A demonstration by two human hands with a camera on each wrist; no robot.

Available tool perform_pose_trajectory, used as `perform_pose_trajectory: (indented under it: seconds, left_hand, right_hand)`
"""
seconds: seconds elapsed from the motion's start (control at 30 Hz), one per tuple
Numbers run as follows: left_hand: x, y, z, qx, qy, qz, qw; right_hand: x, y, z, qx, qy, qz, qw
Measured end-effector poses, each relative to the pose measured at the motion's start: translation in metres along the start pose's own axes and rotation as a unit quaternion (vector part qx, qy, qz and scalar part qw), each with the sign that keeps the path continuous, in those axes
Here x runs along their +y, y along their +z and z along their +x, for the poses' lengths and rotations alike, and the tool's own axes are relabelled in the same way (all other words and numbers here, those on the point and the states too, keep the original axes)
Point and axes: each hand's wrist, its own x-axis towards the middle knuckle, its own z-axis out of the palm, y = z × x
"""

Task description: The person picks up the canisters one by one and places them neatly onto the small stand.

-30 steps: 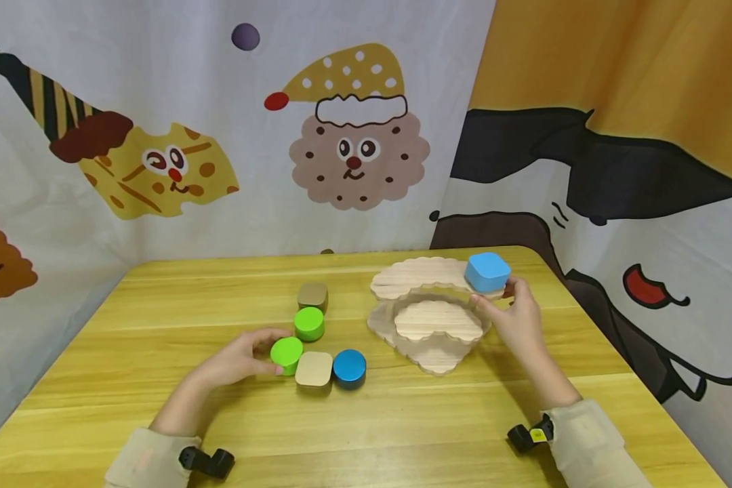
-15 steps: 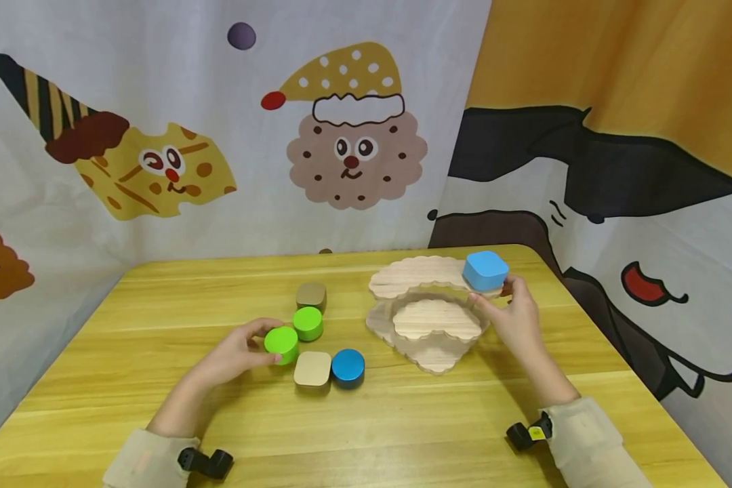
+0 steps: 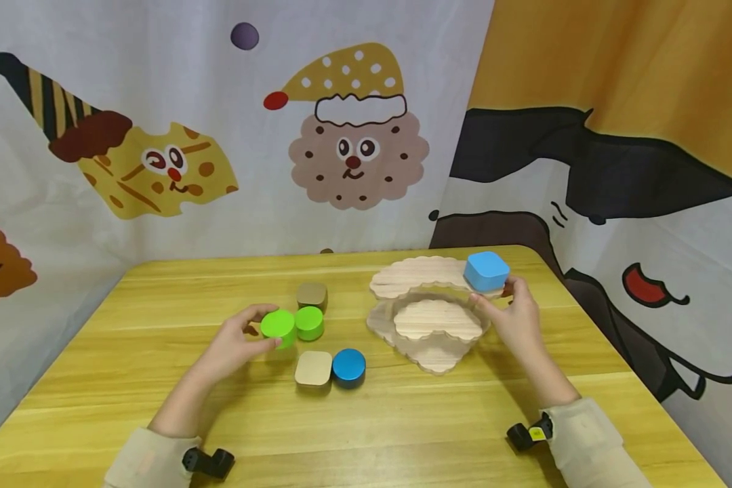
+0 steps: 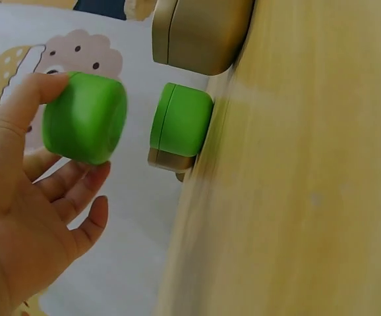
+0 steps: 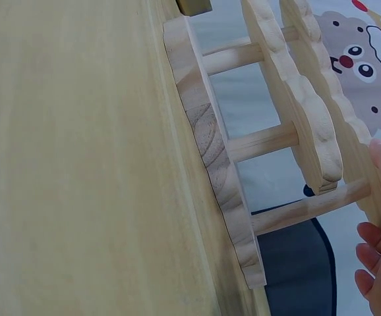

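My left hand (image 3: 234, 342) pinches a round green tin (image 3: 278, 328) between thumb and fingers. The left wrist view shows this held tin (image 4: 85, 118) raised off the table and tilted. Just right of it, a second round green tin (image 3: 309, 323) stands on the table in front of a square gold tin (image 3: 312, 295). My right hand (image 3: 518, 315) grips the right edge of the upper shelf of a tiered wooden stand (image 3: 423, 274), thumb on top in the right wrist view. A rounded square light-blue tin (image 3: 486, 271) sits on that shelf beside my fingers.
Nearer me, another square gold tin (image 3: 314, 369) and a round dark-blue tin (image 3: 349, 368) stand side by side on the wooden table (image 3: 366, 434). Round pegs (image 5: 263, 141) join the stand's scalloped tiers. A printed curtain (image 3: 189, 81) hangs behind the table.
My left hand has lifted the green tin from beside the nearer gold tin and carried it away from me, toward the other green tin. My right hand stays on the shelf.
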Motion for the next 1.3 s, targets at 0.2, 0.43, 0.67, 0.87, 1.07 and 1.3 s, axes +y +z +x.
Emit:
perform_pose_trajectory:
  seconds: [0.2, 0.43, 0.67, 0.87, 1.07, 1.3]
  left_hand:
    - [0.014, 0.003, 0.001, 0.012, 0.013, 0.005, 0.9998]
    - [0.031, 0.008, 0.004, 0.017, 0.028, 0.005, 0.9995]
    - [0.047, 0.018, 0.009, 0.017, 0.034, -0.005, 0.9992]
    - [0.06, 0.032, 0.018, 0.014, 0.05, -0.025, 0.9983]
    - [0.072, 0.045, 0.027, 0.007, 0.056, -0.033, 0.9978]
    - [0.086, 0.061, 0.037, -0.007, 0.061, -0.047, 0.997]
  right_hand:
    - [-0.001, -0.001, 0.0, 0.002, 0.001, 0.0, 1.0]
    - [0.0, -0.002, 0.0, 0.001, 0.0, 0.001, 1.0]
    - [0.0, -0.001, 0.001, 0.005, -0.003, 0.005, 1.0]
    - [0.0, -0.002, 0.0, 0.002, -0.005, 0.002, 1.0]
    - [0.0, -0.002, 0.0, -0.002, -0.001, 0.003, 1.0]
    - [0.0, -0.001, 0.0, -0.003, 0.005, -0.002, 1.0]
